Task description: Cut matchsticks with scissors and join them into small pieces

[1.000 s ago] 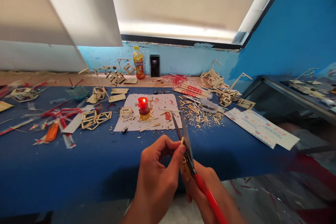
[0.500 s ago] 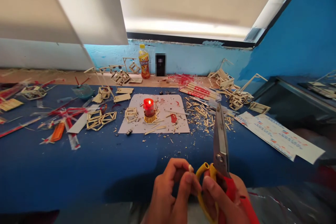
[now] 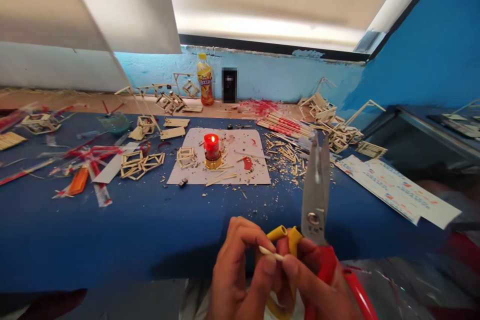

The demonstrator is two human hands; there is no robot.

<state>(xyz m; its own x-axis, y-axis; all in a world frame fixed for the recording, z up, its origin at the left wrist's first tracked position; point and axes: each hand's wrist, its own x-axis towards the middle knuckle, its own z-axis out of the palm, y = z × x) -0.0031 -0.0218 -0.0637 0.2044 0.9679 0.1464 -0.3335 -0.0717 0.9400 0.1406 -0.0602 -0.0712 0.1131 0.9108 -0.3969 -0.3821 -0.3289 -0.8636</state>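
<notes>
Broadly, the blue tabletop [image 3: 123,230] spans the whole view, its near edge running just in front of the person, and a wide bare strip lies between that edge and the clutter farther back, leaving the hands free room to move. Against the far wall stands a yellow drink bottle [image 3: 204,79], well clear of the work. A white sheet [image 3: 187,174] lies mid-table, probably as a guard under the lit red candle [image 3: 212,146], which stands upright on it with red wax spots and loose sticks around. Left of the sheet lie small stick frames [image 3: 141,165], set flat; right of it a litter of cut stick offcuts [image 3: 290,160] spreads toward a printed paper strip [image 3: 397,191] that lies near the right edge.

Close to the body, the right hand [image 3: 318,285] is clenched around the red and yellow handles of the scissors [image 3: 315,187], whose blades stand nearly upright and look almost closed, pointing away from the fingers. The same hand's thumb and forefinger also pinch one end of a thin wooden stick [image 3: 270,253]. The left hand [image 3: 240,275] grasps the stick's other end with its fingertips, so the piece lies crosswise between both hands, held above the lap just short of the tabletop's near edge.
</notes>
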